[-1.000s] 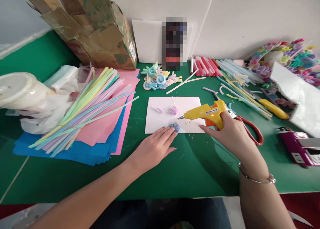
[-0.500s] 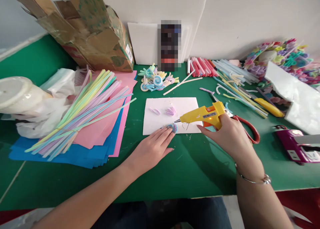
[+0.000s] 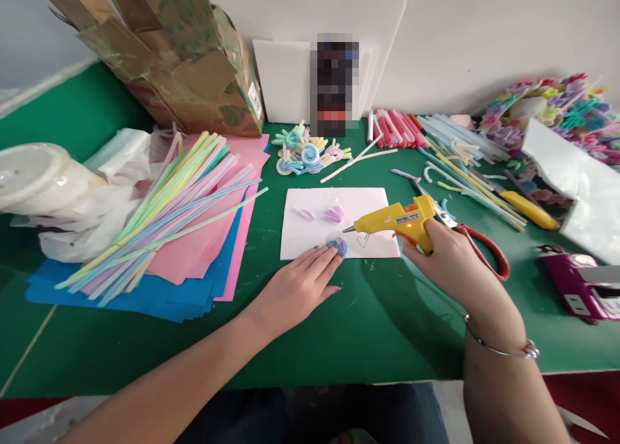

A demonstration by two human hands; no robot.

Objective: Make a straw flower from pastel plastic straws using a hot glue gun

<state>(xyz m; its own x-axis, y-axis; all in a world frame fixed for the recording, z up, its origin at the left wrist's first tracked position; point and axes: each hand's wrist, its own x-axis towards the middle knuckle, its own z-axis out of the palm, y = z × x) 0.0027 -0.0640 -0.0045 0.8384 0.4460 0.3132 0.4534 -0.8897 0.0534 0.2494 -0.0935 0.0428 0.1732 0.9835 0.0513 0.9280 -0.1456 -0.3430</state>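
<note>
White is the board point(image 3: 295, 240) that is lying in the middle of the green table point(image 3: 349, 347), and everything else is spreading out around it. On its near edge a blue and lilac fuzzy coil point(image 3: 343, 245) is resting partly covered by the left hand point(image 3: 306, 282), which is reaching in with its fingers outstretched and pressing the coil down with the fingertips rather than clenching it.

The right hand point(image 3: 448, 253) is gripping a yellow glue gun point(image 3: 387, 219) by its handle, just right of the board, and the metal nozzle is pointing left over the board toward the coil. The nozzle seems to be hovering just beside the coil, though the view is too coarse to rule out contact. An orange light is glowing on the gun's side. Two groups of lilac pieces point(image 3: 334, 214) are lying on the board beyond the coil.

Right of the board, a red-handled tool point(image 3: 501, 256) is lying partly behind the right hand, and a yellow cutter point(image 3: 530, 210) is resting farther to the right. Beyond the board, a heap of pastel curled pieces point(image 3: 310, 154) is sitting near pink and red sticks point(image 3: 394, 128). Left of the board, long pastel stems point(image 3: 179, 205) are lying across pink and blue sheets point(image 3: 145, 295), with a cardboard box point(image 3: 194, 88) standing behind them.
</note>
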